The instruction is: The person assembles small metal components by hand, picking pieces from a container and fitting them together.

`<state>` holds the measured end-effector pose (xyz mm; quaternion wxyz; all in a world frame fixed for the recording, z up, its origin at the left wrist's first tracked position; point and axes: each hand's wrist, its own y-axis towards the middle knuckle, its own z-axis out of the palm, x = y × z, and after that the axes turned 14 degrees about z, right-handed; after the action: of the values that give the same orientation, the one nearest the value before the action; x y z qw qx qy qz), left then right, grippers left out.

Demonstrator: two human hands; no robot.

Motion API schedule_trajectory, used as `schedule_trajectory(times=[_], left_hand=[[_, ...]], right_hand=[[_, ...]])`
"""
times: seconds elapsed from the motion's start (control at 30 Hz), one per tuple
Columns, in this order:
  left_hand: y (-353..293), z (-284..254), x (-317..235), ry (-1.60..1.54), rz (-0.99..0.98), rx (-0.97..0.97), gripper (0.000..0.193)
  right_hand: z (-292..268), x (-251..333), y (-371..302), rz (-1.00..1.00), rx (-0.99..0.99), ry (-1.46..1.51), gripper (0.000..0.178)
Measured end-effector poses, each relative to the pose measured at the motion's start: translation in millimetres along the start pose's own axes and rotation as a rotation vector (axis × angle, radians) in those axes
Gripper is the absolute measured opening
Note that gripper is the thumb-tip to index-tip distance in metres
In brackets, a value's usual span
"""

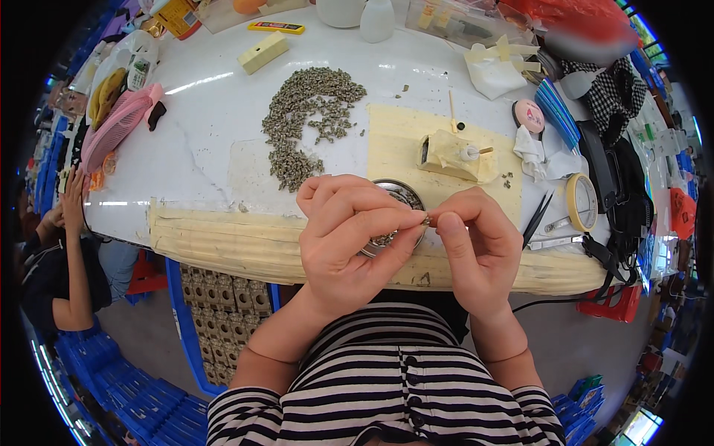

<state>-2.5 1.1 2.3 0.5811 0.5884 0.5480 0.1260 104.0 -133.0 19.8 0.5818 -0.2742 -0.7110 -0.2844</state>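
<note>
Over the padded table edge, my two hands meet fingertip to fingertip. My left hand (353, 241) is closed, thumb and forefinger pinching a tiny metal part (426, 221). On the other side of that part, my right hand (480, 249) is closed too, its thumb and forefinger pressed together at the part; the exact grip is too small to see. Beneath the hands, partly hidden, stands a round metal tin (416, 195) with small metal bits inside. Beyond my left hand a large pile of small grey metal parts (297, 111) lies spread on the white table (201, 126).
A tape-wrapped block (454, 157) rests on a yellow sheet (387, 123). Black tweezers (537, 219) and a tape roll (582, 202) lie at right. A cream block (263, 52) and a yellow cutter (277, 27) are farther back. A blue crate (181, 312) stands below; another person (71, 267) sits left.
</note>
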Motion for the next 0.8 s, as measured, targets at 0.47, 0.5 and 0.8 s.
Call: schedule_trajectory(times=[0.47,0.5,0.8], left_hand=[[0.6,-3.5,1.1,0.032,0.082,0.059,0.026],[0.7,-3.6,1.3,0.023,0.078,0.063,0.026],[0.7,-3.0,-0.4,0.053,0.052,0.074,0.028]], right_hand=[[-0.1,-6.6,-4.5,0.093,0.084,0.091,0.007],[0.0,-5.6,-4.7,0.151,0.105,0.168,0.007],[0.5,-5.7,-1.9,-0.057,-0.04,-0.032,0.009]])
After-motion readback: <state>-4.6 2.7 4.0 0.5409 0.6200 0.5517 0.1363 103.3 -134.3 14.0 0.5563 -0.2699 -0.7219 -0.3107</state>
